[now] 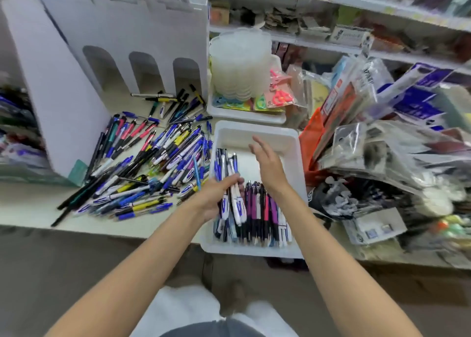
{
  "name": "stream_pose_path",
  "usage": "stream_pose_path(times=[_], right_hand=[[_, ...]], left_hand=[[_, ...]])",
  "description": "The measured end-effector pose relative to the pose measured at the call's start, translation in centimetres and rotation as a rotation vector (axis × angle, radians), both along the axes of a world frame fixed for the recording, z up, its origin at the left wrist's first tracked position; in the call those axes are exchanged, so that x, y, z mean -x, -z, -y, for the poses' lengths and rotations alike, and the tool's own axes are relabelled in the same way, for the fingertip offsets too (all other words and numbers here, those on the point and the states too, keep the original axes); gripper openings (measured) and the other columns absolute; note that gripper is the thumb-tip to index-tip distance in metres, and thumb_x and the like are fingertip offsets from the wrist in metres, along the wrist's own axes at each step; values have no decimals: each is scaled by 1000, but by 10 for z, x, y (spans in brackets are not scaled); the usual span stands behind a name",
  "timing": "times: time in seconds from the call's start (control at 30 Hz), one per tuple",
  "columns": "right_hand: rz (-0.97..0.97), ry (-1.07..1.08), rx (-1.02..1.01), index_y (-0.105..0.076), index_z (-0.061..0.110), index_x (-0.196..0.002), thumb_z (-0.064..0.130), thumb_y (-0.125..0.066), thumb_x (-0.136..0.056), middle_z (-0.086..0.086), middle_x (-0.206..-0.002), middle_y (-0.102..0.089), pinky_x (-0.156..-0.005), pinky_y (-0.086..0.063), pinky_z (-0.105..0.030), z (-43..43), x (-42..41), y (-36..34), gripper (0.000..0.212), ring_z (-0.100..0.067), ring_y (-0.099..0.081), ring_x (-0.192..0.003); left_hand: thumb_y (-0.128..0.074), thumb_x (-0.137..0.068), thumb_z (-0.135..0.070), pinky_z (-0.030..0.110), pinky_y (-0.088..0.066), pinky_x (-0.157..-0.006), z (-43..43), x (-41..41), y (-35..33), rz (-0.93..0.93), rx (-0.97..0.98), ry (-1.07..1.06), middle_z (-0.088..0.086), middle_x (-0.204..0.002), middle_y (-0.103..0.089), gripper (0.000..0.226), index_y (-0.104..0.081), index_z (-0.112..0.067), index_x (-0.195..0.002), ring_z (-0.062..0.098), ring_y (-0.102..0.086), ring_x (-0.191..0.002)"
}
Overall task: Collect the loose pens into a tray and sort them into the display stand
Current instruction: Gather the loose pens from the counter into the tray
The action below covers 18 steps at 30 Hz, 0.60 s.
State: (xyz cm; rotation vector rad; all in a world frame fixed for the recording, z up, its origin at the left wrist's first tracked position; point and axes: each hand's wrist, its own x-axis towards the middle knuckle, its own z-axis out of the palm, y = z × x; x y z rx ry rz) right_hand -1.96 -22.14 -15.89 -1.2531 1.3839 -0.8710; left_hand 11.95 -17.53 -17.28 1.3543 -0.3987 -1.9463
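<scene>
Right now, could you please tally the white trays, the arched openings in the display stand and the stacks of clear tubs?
White trays: 2, the front tray holding pens and the back tray.
Arched openings in the display stand: 3.
Stacks of clear tubs: 1.
Total: 6.

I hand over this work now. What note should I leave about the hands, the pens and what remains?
The left hand holds a bundle of blue-and-white pens over the white plastic tray. The right hand is open above the tray, holding nothing.
Done: a row of mixed pens lies at the tray's near end.
Left: the big pile of loose pens beside the tray. The white cardboard display stand has arched slots that look empty.
</scene>
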Motion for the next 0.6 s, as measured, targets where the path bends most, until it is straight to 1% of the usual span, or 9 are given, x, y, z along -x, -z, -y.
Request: stream_pose_path(times=[0.1, 0.17, 0.23, 0.27, 0.33, 0.4, 0.47, 0.53, 0.6], right_hand=[[86, -24, -82, -38, 25, -147, 39, -42, -104, -3, -148, -45, -116, -31, -41, -16, 10, 7, 46, -19, -42, -136], [116, -30, -122, -32, 27, -151, 38, -48, -101, 1, -138, -50, -113, -36, -43, -19, 19, 3, 53, -22, -49, -129], [88, -11, -104, -25, 29, -153, 38, -58, -97, -1, -130, -54, -106, -42, -39, -15, 30, -3, 65, -16, -55, -117], [61, -22, -95, -23, 31, -153, 37, -62, -94, -3, -127, -55, -99, -45, -33, -14, 36, -7, 71, -11, -57, -110], [13, -74, -88, -20, 36, -153, 34, -70, -90, 0, -121, -51, -86, -42, -23, -14, 44, -12, 80, -5, -55, -104], [-17, -111, -38, -20, 38, -152, 28, -76, -86, 7, -122, -42, -85, -38, -16, -17, 47, -15, 87, 7, -49, -104], [-33, -126, -1, -25, 36, -151, 21, -79, -83, 12, -127, -40, -82, -37, -7, -19, 45, -14, 88, 15, -46, -101], [-67, -115, 29, -35, 35, -144, 15, -78, -82, 9, -138, -42, -90, -43, -18, -20, 39, -9, 78, -3, -47, -111], [-66, -85, 64, -46, 31, -135, 5, -70, -81, 6, -126, -52, -82, -51, -30, -22, 32, -4, 64, -14, -56, -93]], left_hand=[[-66, -95, -16, 31, -59, -60, 5, 22, 0, 105, 75, -162, 9, -80, -72, 38, -59, 9, -123, 16, -70, -67], [-70, -92, -19, 40, -60, -82, 2, 38, 2, 248, 162, -45, 12, -96, -74, 41, -59, 1, -126, 21, -72, -86], [-73, -89, -27, 43, -44, -108, -5, 53, 1, 412, 257, 116, 8, -135, -61, 70, -39, -9, -147, 23, -59, -122], [-74, -89, -31, 39, -35, -115, -7, 58, 3, 475, 297, 183, 4, -153, -43, 88, -19, -15, -157, 23, -44, -138], [-71, -91, -35, 33, -32, -112, -14, 66, 1, 545, 342, 280, 1, -165, -17, 108, 13, -22, -158, 21, -28, -147], [-69, -92, -37, 19, -45, -93, -16, 69, 6, 605, 389, 338, 2, -165, -17, 113, 26, -24, -153, 16, -44, -135], [-71, -90, -40, 14, -45, -86, -16, 69, 11, 616, 415, 337, 0, -163, -24, 118, 28, -25, -152, 12, -50, -127], [-75, -85, -41, 24, -42, -100, -17, 68, 14, 588, 410, 319, -2, -161, -28, 121, 23, -25, -154, 16, -42, -139], [-79, -83, -32, 17, -42, -96, -21, 66, 12, 550, 445, 316, -8, -147, -46, 103, -8, -21, -157, 10, -46, -135]])
